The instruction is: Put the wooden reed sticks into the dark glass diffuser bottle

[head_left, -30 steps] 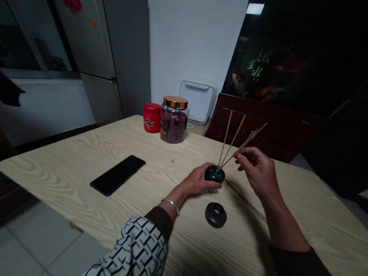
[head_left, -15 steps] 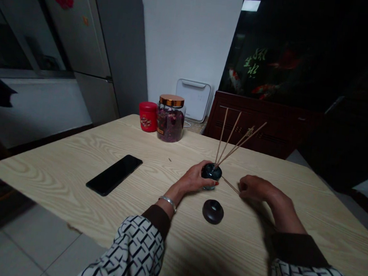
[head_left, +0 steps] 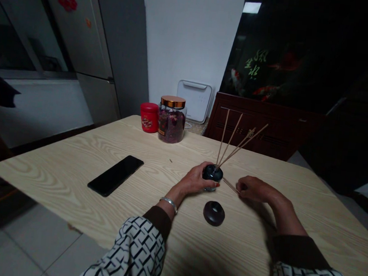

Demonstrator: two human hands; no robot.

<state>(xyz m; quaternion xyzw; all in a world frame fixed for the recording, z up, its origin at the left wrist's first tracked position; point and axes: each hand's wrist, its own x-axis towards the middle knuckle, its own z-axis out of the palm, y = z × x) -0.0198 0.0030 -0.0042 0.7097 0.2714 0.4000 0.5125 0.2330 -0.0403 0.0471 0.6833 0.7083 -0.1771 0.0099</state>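
Phone (head_left: 115, 175): lies flat on the table (head_left: 72, 162), left of centre in the frame, well apart from both hands; its long axis runs from lower left to upper right.
Red tin (head_left: 149, 117): stands upright at the far edge of the table, just beside the glass jar (head_left: 172, 119), which has a copper-coloured lid and dark red contents.
Left hand (head_left: 196, 180): at the middle of the frame, fingers curled around the left side of the small dark bottle (head_left: 212, 173), gripping it; a bracelet sits on the wrist.
Bottle: stands upright on the table, just right of centre, between the two hands.
Sticks in the bottle (head_left: 235, 143): several thin sticks stand in its mouth, long axes fanning upward and to the upper right, tips spread apart.
Dark cap (head_left: 214, 213): lies on the table just below the bottle, touching neither hand.
Loose stick (head_left: 230, 185): lies low over the table, long axis running from the bottle's base toward the lower right.
Right hand (head_left: 253, 188): right of the bottle, low at the table, fingertips closed in a pinch on the loose stick.
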